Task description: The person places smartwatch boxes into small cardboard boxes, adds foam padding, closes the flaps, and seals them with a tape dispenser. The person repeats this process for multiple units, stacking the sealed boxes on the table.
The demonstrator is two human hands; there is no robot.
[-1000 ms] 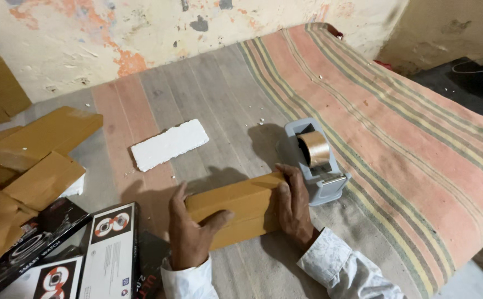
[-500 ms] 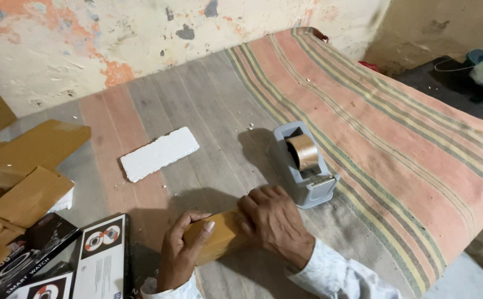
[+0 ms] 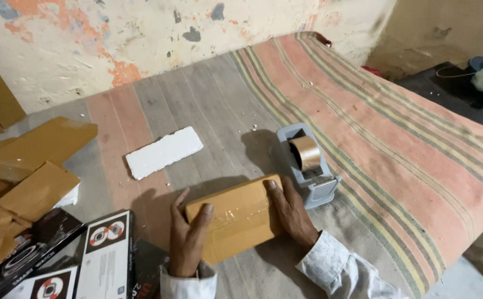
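Observation:
A brown paper-wrapped parcel (image 3: pixel 240 217) with clear tape across its top lies on the striped cloth (image 3: pixel 363 127). My left hand (image 3: pixel 189 235) grips its left end, thumb on top. My right hand (image 3: pixel 290 213) holds its right end, fingers along the edge. A grey tape dispenser (image 3: pixel 307 163) with a roll of brown tape stands just right of the parcel, close to my right hand.
A white foam slab (image 3: pixel 164 152) lies behind the parcel. Brown cardboard pieces (image 3: pixel 28 166) are piled at the left. Black and white printed boxes (image 3: pixel 70 260) sit at the lower left. A peeling wall runs along the back; dark items lie at the far right.
My right hand, which covered the parcel's top half a second ago, has slid off to its right end. The taped top now shows. Both hands still hold the parcel.

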